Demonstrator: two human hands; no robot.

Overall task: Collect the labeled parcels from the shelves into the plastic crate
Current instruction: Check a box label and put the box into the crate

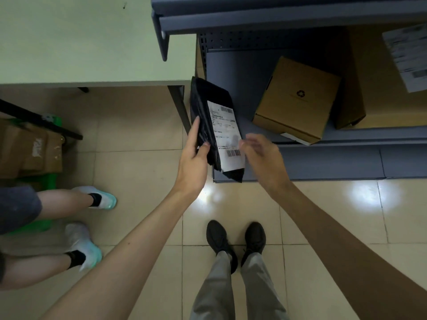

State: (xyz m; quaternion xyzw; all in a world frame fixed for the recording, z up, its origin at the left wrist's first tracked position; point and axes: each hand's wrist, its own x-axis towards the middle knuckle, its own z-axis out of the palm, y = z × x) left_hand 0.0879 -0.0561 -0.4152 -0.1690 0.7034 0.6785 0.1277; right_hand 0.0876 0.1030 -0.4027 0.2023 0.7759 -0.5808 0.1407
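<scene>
Black plastic wraps the parcel (208, 98) that the left hand (193, 158) grips by its long edge, thumb across the front and fingers curled behind, so the white label (225, 132) faces up. The right hand (263, 155) hovers at the parcel's three o'clock with fingers loosely spread and holding nothing; it is blurred, and I cannot tell whether the fingertips touch the label's edge. The parcel is off the shelf, in the air just in front of it. To do this step well, I would check that the barcode is readable, keep the grip on the film rather than on the paper, which could peel, and steady the slack lower end with the free hand before turning towards the crate. At two o'clock a small cardboard box (298, 100) sits skewed on the lower grey metal shelf (346, 135), overhanging its front lip, with a larger box (379, 88) bearing its own label (406, 56) just behind it. A pale green table (92, 42) fills eleven o'clock. At nine o'clock brown cartons (30, 148) rest on something green and plastic (46, 181), possibly the crate, beside another person's white shoes (101, 197). The floor (138, 169) is glossy beige tile.
</scene>
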